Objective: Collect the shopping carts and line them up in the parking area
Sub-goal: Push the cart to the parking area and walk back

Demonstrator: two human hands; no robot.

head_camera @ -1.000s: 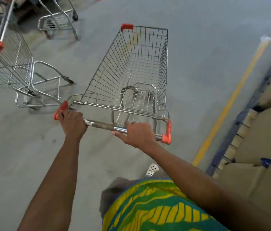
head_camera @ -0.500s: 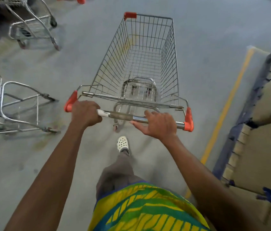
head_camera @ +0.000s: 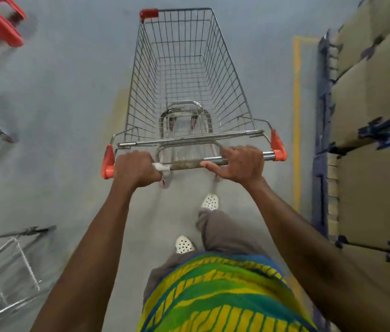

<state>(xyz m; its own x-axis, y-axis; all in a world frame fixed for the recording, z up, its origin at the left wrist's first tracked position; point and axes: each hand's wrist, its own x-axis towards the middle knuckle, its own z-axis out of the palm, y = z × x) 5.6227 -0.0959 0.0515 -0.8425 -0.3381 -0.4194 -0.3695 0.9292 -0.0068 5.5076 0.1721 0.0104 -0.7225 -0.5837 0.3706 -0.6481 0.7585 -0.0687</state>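
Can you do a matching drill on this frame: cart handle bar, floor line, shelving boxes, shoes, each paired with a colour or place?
Column 1:
1. handle end caps
2. floor line
3. boxes
4. shoes

Column 2:
A. white, perforated
B. orange-red
C. tan, on blue shelving at right
D. yellow, right of the cart

Pairs: 1-B, 2-D, 3-C, 4-A

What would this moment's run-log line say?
step: pushing cart | left hand: grips handle | right hand: grips handle | basket: empty
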